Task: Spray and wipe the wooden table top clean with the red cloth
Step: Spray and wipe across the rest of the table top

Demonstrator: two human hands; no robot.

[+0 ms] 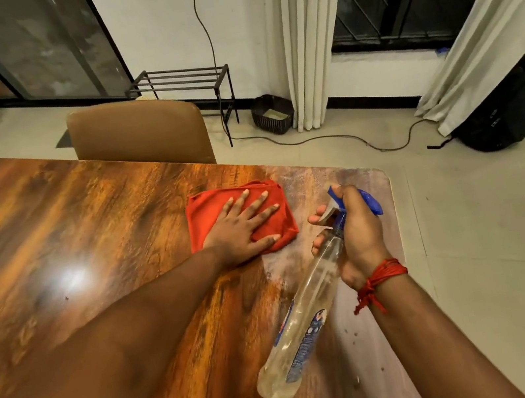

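Our left hand lies flat, palm down and fingers spread, pressing on a folded red cloth. The cloth is a soft, slightly rumpled square resting on the wooden table top near its far right corner. The table surface is glossy, with streaked orange and dark brown grain and a bright glare spot from a light. The patch beside the cloth toward the rounded corner looks pale and hazy. Our right hand, with a red thread knotted round the wrist, is closed around the neck of a clear plastic spray bottle. A finger rests on its white trigger under the blue nozzle head, and the long body tilts down toward us above the table. A brown padded chair stands at the far edge.
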